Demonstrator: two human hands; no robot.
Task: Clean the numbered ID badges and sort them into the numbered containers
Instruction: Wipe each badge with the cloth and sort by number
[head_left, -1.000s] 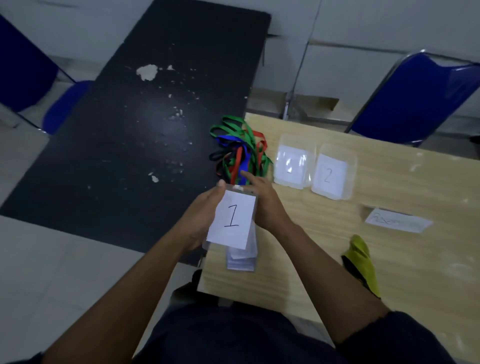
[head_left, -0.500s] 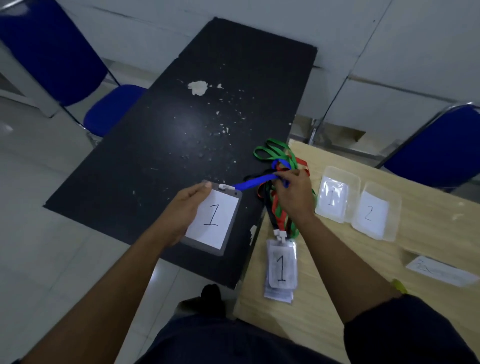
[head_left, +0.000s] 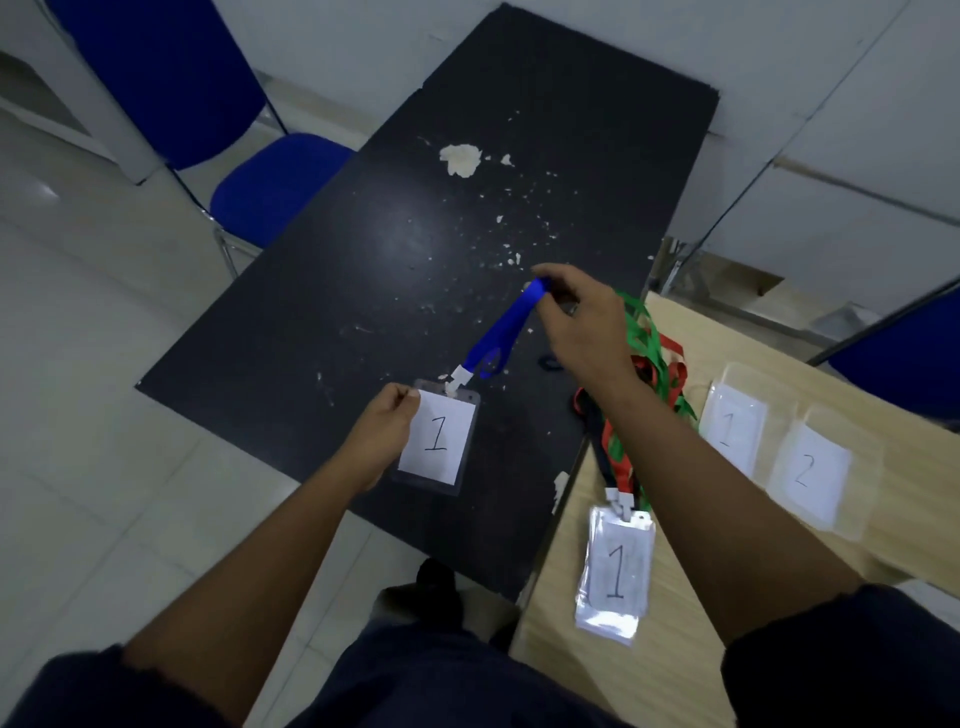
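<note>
- The left hand (head_left: 382, 441) pinched the left edge of a badge marked 1 (head_left: 436, 441) between thumb and curled fingers, over the black table (head_left: 363, 260).
- The badge's long side ran away from the person, and its clip end pointed far and a little right.
- A blue lanyard (head_left: 506, 332) slanted from that clip up and right to the right hand (head_left: 582, 322), whose curled fingers pinched its far end.
- A stack of badges (head_left: 615, 571) with a 1 on top lay on the wooden table (head_left: 675, 675), clips pointing away.
- Green and red lanyards (head_left: 649, 338) lay tangled beyond the stack.
- A clear container marked 1 (head_left: 732, 421) and a container marked 2 (head_left: 810, 467) sat side by side to the right.
</note>
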